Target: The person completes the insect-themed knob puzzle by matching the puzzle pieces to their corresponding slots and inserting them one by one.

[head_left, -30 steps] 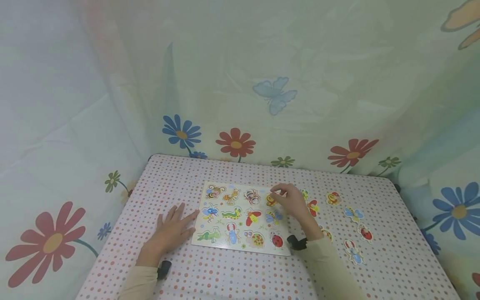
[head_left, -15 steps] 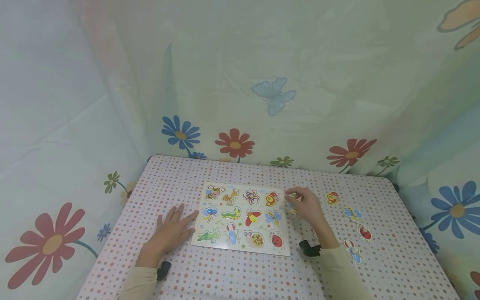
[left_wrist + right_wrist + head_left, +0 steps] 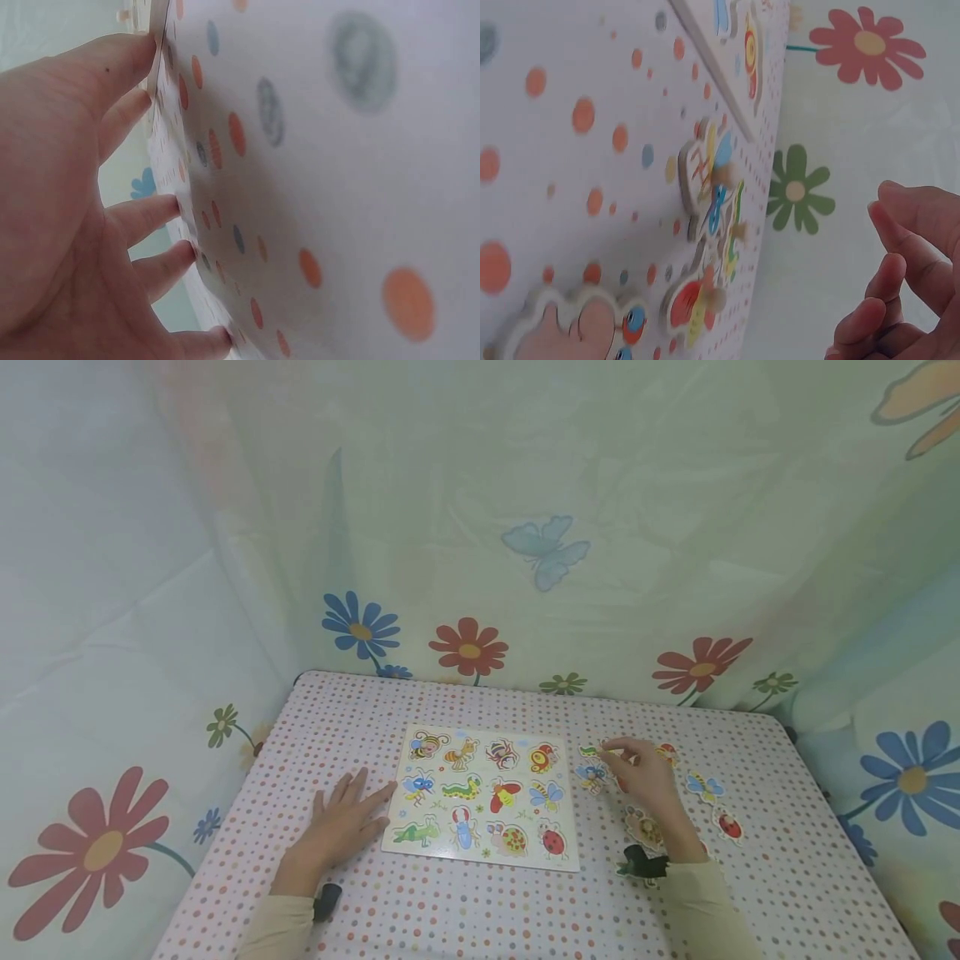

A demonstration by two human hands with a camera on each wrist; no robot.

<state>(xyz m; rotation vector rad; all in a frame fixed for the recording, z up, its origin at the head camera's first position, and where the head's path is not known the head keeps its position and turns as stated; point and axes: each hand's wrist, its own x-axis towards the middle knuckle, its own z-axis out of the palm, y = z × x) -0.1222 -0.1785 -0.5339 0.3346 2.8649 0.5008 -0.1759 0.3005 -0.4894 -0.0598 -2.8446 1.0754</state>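
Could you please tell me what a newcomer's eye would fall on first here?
Probably the bug puzzle board on the dotted tablecloth, just right of the left hand. Then the loose bug pieces to its right, beneath and around the right hand. A large red flower on the backdrop's left also stands out.

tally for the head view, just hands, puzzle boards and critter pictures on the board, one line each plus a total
Hands: 2 (left hand, right hand)
Puzzle board: 1
Critter pictures on the board: 12, in 3 rows of 4
Total: 15
Loose pieces not counted; the right hand partly covers some.
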